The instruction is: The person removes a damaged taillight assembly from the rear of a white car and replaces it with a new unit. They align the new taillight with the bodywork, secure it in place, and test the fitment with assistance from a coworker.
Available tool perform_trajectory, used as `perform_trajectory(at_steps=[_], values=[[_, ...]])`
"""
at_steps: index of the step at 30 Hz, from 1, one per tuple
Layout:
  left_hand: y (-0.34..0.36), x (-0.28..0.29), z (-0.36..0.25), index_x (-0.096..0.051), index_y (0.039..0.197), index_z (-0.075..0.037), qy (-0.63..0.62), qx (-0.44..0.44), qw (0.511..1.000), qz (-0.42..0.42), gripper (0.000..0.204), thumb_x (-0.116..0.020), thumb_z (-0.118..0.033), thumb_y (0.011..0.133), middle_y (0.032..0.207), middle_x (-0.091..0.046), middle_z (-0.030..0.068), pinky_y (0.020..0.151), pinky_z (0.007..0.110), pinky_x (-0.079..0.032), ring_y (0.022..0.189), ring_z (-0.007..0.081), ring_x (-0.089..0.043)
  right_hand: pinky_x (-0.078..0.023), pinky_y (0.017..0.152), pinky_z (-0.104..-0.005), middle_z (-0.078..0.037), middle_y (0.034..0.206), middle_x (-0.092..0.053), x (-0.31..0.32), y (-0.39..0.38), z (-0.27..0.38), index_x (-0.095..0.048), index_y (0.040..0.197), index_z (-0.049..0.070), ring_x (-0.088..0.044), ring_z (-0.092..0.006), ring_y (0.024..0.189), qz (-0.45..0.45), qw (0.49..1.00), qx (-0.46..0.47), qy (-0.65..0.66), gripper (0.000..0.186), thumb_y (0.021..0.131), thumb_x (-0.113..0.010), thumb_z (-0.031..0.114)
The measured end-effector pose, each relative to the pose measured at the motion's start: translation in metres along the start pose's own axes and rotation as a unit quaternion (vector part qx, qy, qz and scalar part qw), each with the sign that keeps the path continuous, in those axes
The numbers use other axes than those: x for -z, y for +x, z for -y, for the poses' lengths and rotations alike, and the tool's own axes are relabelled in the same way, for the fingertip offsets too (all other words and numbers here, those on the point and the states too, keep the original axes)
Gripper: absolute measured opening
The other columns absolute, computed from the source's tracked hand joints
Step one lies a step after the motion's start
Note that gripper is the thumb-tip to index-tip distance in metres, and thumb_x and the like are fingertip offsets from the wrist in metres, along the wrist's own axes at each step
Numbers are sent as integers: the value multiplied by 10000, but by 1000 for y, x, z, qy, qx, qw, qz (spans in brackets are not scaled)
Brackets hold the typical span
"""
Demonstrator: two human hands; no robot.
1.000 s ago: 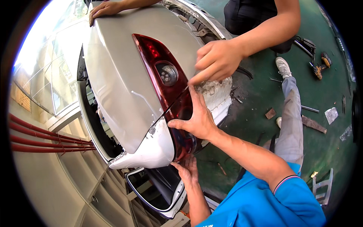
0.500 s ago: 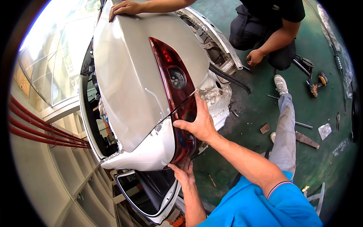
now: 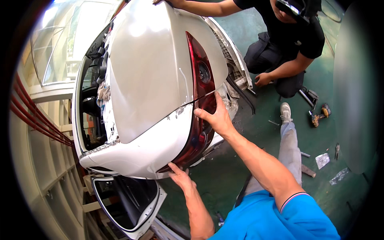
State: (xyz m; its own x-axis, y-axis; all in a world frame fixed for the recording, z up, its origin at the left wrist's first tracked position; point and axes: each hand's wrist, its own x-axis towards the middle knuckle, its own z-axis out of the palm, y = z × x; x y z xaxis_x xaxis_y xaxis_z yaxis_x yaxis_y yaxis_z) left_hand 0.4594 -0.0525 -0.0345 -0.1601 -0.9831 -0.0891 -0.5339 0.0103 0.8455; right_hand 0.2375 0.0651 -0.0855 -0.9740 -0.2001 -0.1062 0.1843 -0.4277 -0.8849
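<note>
A dark red outer tail light (image 3: 196, 140) sits at the rear corner of a car, against the white rear fender (image 3: 148, 148). Across its upper part spans my right hand (image 3: 220, 118), thumb on the fender-side edge and index finger up by the seam. My left hand (image 3: 182, 178) has its fingertips at the light's lower tip. Above the seam, a matching inner tail light (image 3: 202, 68) is set in the beige trunk lid (image 3: 148, 68). My right palm covers part of the outer light, and its back side is hidden.
A person in black (image 3: 280, 48) crouches at the far right, one hand on the trunk lid. A cordless drill (image 3: 320, 115), pliers (image 3: 337, 151) and scraps lie on the green floor. A car door (image 3: 128, 204) stands below the fender. A black strip (image 3: 244, 94) hangs from the rear.
The view has shifted, with the car appearing farther right at the tail light. Both my hands remain at the outer tail light. The crouching person's head has come into view.
</note>
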Motion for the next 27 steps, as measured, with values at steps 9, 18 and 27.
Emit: perform_trajectory(at_steps=[9,18,27], values=[[10,-29,6,-244,1553,75,134,-185,953,-201,699,-381,-429,1089,1588,-253,339,1197,475,-285,1442,427,-349,-307,1188,-453,-325,1522,-384,-5,1,-5,-257,1520,-135,-384,-401,1432,38,995,-51,-72,1209,727,-828,577],[31,-64,24,-307,1572,-51,-124,-180,948,-232,678,-296,-504,1066,1569,-356,168,1141,454,-386,1391,319,-432,-331,1180,-469,-345,1575,-263,24,16,12,-72,1565,-109,-313,-445,1471,173,959,-164,-151,1349,722,-810,641],[28,-74,22,-265,1569,33,-140,-235,930,-247,669,-272,-440,1095,1582,-334,203,1170,442,-347,1416,323,-411,-478,1007,-452,-248,1361,-591,94,79,61,-335,1548,-30,-606,-339,1232,468,873,-110,-78,982,878,-660,611]])
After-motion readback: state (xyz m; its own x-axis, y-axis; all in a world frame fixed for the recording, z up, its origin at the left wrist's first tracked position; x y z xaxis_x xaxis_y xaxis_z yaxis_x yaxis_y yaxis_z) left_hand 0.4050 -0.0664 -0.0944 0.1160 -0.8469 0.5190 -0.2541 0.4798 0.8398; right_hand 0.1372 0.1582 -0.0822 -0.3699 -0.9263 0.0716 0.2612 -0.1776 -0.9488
